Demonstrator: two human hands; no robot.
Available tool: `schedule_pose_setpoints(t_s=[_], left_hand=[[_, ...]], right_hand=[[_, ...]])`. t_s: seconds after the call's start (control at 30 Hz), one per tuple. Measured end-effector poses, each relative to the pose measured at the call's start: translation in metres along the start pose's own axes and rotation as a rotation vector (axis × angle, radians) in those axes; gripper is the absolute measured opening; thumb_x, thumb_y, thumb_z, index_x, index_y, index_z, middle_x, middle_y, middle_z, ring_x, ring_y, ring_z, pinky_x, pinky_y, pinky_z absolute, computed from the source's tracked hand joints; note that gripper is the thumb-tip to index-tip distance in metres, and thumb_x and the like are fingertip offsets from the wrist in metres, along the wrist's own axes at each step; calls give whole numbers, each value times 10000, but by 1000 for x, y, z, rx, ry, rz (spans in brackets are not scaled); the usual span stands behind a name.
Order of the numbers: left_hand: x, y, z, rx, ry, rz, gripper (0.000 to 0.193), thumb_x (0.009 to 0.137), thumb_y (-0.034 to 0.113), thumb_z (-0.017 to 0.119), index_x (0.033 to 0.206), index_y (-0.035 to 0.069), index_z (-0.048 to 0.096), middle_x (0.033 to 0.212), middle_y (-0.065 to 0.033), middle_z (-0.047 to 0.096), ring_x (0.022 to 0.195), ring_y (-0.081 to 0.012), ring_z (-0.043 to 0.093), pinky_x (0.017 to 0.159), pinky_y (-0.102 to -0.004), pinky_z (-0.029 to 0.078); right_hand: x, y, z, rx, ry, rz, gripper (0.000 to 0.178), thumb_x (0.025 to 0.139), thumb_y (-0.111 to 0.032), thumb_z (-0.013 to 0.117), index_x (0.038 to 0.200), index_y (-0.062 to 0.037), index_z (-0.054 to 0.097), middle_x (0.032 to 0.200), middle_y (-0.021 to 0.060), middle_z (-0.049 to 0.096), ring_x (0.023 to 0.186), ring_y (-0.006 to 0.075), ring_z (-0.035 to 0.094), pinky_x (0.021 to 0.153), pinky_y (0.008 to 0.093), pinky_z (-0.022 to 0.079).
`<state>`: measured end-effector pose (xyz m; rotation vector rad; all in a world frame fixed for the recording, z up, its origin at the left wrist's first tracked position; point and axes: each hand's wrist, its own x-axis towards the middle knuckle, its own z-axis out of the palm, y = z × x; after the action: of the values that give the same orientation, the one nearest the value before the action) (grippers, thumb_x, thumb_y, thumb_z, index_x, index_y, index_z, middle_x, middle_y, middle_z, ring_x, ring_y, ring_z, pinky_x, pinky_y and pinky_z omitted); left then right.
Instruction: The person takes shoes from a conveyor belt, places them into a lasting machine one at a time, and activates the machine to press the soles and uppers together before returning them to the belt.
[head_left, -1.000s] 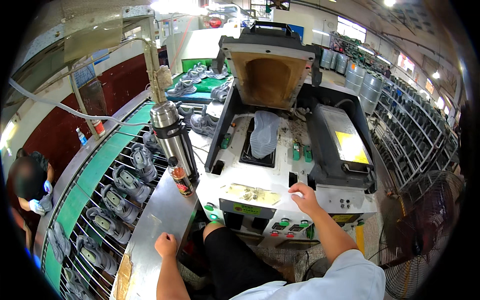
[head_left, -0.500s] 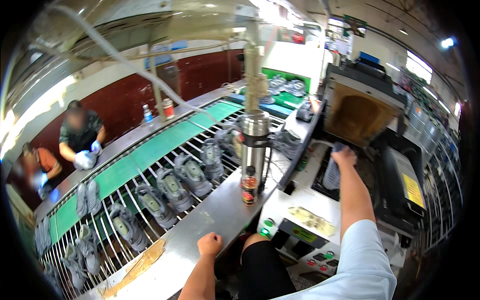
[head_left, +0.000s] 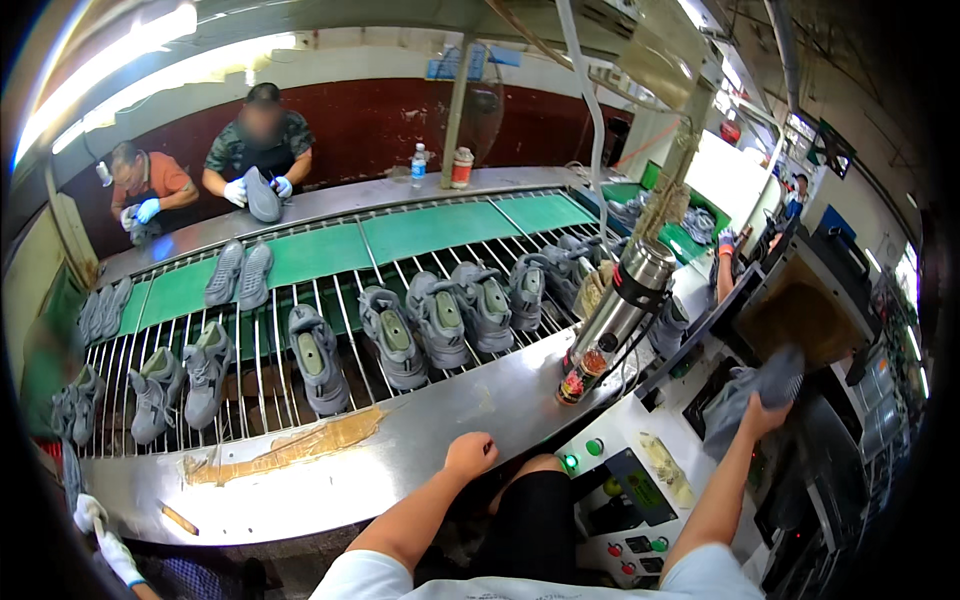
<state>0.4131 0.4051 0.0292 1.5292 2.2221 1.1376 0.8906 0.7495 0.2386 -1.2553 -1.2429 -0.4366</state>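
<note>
on the white machine (head_left: pixel 640 470) to the person's right, the right hand (head_left: pixel 762 415) is stretched forward and closed around the lower edge of a grey shoe upper (head_left: pixel 755 392), a soft, crumpled piece of grey fabric with a paler toe end, lying draped over the dark bed of the machine just in front of the brown open-fronted box (head_left: pixel 800 320). the upper looks limp and folded on itself, with no sole to be seen. the left hand (head_left: pixel 470 455) is curled into a loose fist, holding nothing, and rests knuckles-down on the steel counter (head_left: pixel 420 440) that runs along the near side of the conveyor (head_left: pixel 330 290). just beside the machine a tall metal cylinder (head_left: pixel 625 300) stands tilted on the counter, with an orange-labelled base and dark cables trailing from it. grey shoes (head_left: pixel 395 335) sit in a row on the conveyor's metal rods, soles and openings turned various ways, and across the belt two people in gloves handle more of them at the far counter. green and red buttons (head_left: pixel 595 447) dot the machine's panel near the person's knee. compared with half a second ago the view has swung to the left, so the conveyor now fills the middle and the machine sits at the right edge; the right hand remains on the upper at the machine bed, and the left fist remains on the counter.
</note>
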Motion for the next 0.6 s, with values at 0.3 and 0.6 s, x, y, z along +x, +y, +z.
schedule_pose_setpoints(t_s=[0.3, 0.6], left_hand=[[-116, 157, -85, -826, 101, -143, 304, 774, 102, 693, 1013, 40, 516, 824, -27, 502, 752, -146, 489, 719, -281, 440], [-211, 119, -226, -1131, 496, -426, 817, 673, 137, 831, 1349, 13, 390, 1226, -121, 556, 1092, -264, 571, 956, -377, 468]], right_hand=[[-128, -117, -107, 1446, -493, 976, 603, 610, -205, 459, 1160, 21, 553, 1157, 138, 588, 1061, 299, 562, 963, 375, 429], [-336, -415, -154, 1502, -1932, 1224, 233, 881, -265, 529, 906, -49, 612, 891, 58, 612, 874, 159, 589, 800, 354, 481]])
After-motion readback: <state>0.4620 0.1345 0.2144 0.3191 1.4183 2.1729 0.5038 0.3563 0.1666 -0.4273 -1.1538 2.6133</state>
